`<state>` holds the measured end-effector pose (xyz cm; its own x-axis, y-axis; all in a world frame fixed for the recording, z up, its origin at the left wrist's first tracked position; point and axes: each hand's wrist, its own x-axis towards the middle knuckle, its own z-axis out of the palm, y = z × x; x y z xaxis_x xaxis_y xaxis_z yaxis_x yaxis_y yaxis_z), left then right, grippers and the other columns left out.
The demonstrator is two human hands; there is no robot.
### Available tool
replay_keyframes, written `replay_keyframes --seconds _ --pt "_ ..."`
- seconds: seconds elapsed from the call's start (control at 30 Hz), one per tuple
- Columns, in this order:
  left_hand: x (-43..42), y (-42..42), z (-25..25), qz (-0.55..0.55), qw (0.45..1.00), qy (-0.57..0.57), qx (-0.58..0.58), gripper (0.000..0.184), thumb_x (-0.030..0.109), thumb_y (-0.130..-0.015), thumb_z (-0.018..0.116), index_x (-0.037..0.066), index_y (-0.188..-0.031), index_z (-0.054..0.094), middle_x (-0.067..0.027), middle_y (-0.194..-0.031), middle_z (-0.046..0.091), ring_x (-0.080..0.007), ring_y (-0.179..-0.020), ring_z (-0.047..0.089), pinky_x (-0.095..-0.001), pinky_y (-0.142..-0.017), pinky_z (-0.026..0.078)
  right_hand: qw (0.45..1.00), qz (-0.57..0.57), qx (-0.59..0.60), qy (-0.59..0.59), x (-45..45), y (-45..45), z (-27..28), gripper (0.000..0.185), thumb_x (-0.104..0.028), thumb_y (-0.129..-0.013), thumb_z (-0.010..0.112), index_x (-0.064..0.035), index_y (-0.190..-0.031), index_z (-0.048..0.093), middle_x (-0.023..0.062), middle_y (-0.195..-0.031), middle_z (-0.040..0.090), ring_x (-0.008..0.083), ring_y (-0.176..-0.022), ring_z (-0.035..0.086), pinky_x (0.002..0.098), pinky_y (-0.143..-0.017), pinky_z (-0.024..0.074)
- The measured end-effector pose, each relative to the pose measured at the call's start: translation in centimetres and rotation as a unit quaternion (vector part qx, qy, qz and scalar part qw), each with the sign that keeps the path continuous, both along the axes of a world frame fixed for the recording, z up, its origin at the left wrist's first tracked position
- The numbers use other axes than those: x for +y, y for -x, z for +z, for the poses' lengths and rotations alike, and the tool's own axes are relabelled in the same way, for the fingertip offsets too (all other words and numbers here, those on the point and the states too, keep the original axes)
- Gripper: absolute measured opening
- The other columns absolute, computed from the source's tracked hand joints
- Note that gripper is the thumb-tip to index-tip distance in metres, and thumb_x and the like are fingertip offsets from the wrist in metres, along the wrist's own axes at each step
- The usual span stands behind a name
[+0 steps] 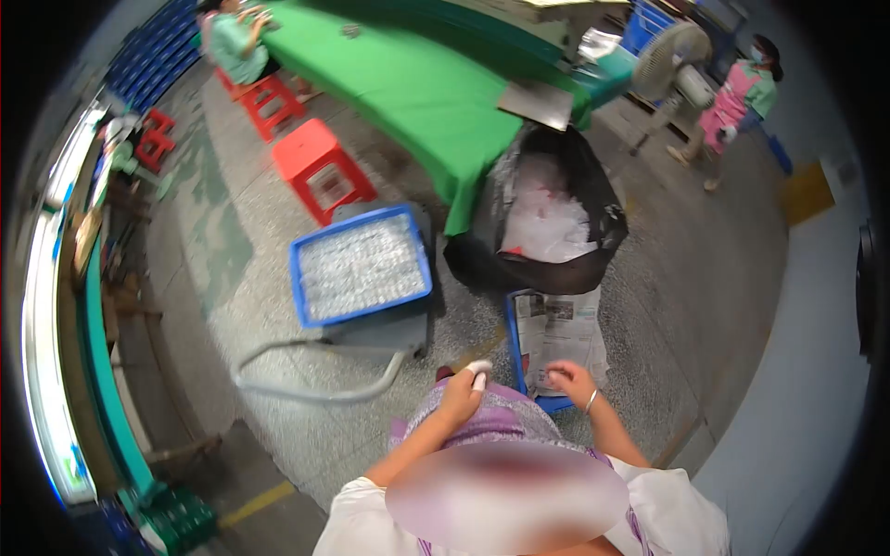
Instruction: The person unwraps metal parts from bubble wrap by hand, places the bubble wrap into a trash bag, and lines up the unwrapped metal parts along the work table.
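My left hand is in front of my purple patterned apron, fingers bent together. White shows at its fingertips; whether it is finger covers or a small held piece, I cannot tell. Over the near part of a blue tray hangs my right hand, a bracelet on its wrist. Its fingers are loosely curled and slightly apart, with nothing visible in them. Newspaper sheets lie in that tray, just beyond the right hand.
A blue tray full of small shiny pieces sits on a grey cart with a handle. A black bag holds white plastic. Red stools stand beside the green table. One person sits at left; another stands near a fan.
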<state>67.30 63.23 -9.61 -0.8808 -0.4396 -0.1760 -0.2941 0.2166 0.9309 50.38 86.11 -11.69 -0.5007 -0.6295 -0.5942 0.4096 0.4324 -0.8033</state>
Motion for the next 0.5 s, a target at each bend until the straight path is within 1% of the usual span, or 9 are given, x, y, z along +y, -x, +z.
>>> replay_keyframes --seconds 0.07,0.13,0.2,0.23,0.3,0.4,0.43,0.47,0.5 --pt "-1.1 -6.0 -1.8 -0.048 0.993 0.062 -0.09 0.026 0.019 -0.091 0.051 0.005 -0.112 0.06 -0.0213 -0.103 0.064 -0.0378 -0.096 0.061 -0.0424 -0.083 0.048 0.995 0.062 0.079 -0.007 2.1 -3.0 -2.2 0.024 -0.015 -0.086 0.064 -0.0032 -0.107 0.064 0.0031 -0.089 0.067 0.01 -0.078 0.062 0.0258 -0.071 0.051" --pt "-2.7 -8.9 -1.5 -0.052 0.976 0.096 -0.189 0.03 0.024 -0.093 0.048 0.002 -0.109 0.061 -0.0244 -0.104 0.063 -0.0415 -0.1 0.059 -0.0452 -0.087 0.046 0.979 0.144 0.121 -0.073 3.9 -4.0 -2.8 0.025 -0.019 -0.082 0.068 -0.0033 -0.102 0.067 0.0047 -0.086 0.068 0.0091 -0.073 0.062 0.0256 -0.067 0.0505" --pt "-3.7 -16.0 -3.3 -0.005 0.942 0.095 -0.322 0.039 0.032 -0.094 0.046 -0.001 -0.106 0.062 -0.0264 -0.105 0.062 -0.0421 -0.101 0.058 -0.0467 -0.088 0.045 0.954 0.241 0.177 -0.026 2.7 -4.8 -4.0 0.027 -0.024 -0.081 0.069 -0.0056 -0.101 0.068 0.0072 -0.083 0.068 0.0126 -0.069 0.063 0.0275 -0.066 0.0511" --pt "-3.9 -17.6 -3.3 0.019 0.942 0.092 -0.324 0.039 0.032 -0.094 0.046 -0.001 -0.106 0.062 -0.0264 -0.105 0.062 -0.0421 -0.101 0.058 -0.0467 -0.088 0.045 0.944 0.273 0.187 -0.01 2.1 -4.3 -5.5 0.027 -0.025 -0.082 0.068 -0.0063 -0.101 0.068 0.0079 -0.084 0.068 0.0145 -0.069 0.063 0.0284 -0.066 0.0515" --pt "-4.7 -19.7 -2.8 0.086 0.928 0.098 -0.348 0.041 0.034 -0.094 0.047 -0.003 -0.104 0.062 -0.0272 -0.104 0.062 -0.0423 -0.099 0.059 -0.047 -0.086 0.046 0.911 0.339 0.233 -0.023 -1.5 -2.9 -4.0 0.027 -0.025 -0.082 0.067 -0.0067 -0.101 0.068 0.0097 -0.085 0.069 0.0181 -0.07 0.065 0.0306 -0.067 0.0525" --pt "-4.9 -24.4 -1.5 0.187 0.915 0.081 -0.348 0.038 0.035 -0.093 0.049 0.002 -0.102 0.065 -0.0243 -0.101 0.065 -0.0412 -0.097 0.061 -0.0475 -0.085 0.047 0.881 0.399 0.252 -0.041 -9.4 -5.6 -1.2 0.027 -0.024 -0.081 0.067 -0.0062 -0.101 0.068 0.0124 -0.086 0.069 0.0207 -0.073 0.066 0.0325 -0.07 0.053" --pt "-4.6 -26.6 -2.7 0.194 0.924 0.082 -0.319 0.041 0.034 -0.092 0.048 -0.003 -0.102 0.062 -0.0272 -0.099 0.064 -0.042 -0.094 0.062 -0.0475 -0.084 0.048 0.872 0.417 0.254 -0.042 -11.9 -7.2 -0.5 0.027 -0.024 -0.081 0.067 -0.0062 -0.101 0.068 0.013 -0.086 0.069 0.0211 -0.073 0.066 0.0327 -0.07 0.0531" --pt "-3.8 -28.0 -4.6 0.167 0.935 0.084 -0.302 0.039 0.032 -0.091 0.049 -0.004 -0.102 0.062 -0.0271 -0.099 0.064 -0.0425 -0.092 0.062 -0.0484 -0.083 0.048 0.858 0.44 0.263 -0.021 -13.8 -7.8 -0.5 0.027 -0.022 -0.083 0.066 -0.0043 -0.102 0.067 0.0092 -0.085 0.069 0.0154 -0.073 0.065 0.0294 -0.068 0.0526" --pt "-2.1 -29.6 -8.1 0.13 0.945 0.086 -0.287 0.038 0.03 -0.089 0.051 -0.004 -0.101 0.061 -0.0271 -0.099 0.064 -0.0429 -0.091 0.062 -0.0494 -0.082 0.048 0.851 0.456 0.259 -0.017 -14.7 -8.2 -1.1 0.027 -0.023 -0.082 0.066 -0.0055 -0.101 0.068 0.0117 -0.087 0.069 0.0198 -0.075 0.066 0.0317 -0.07 0.0531"
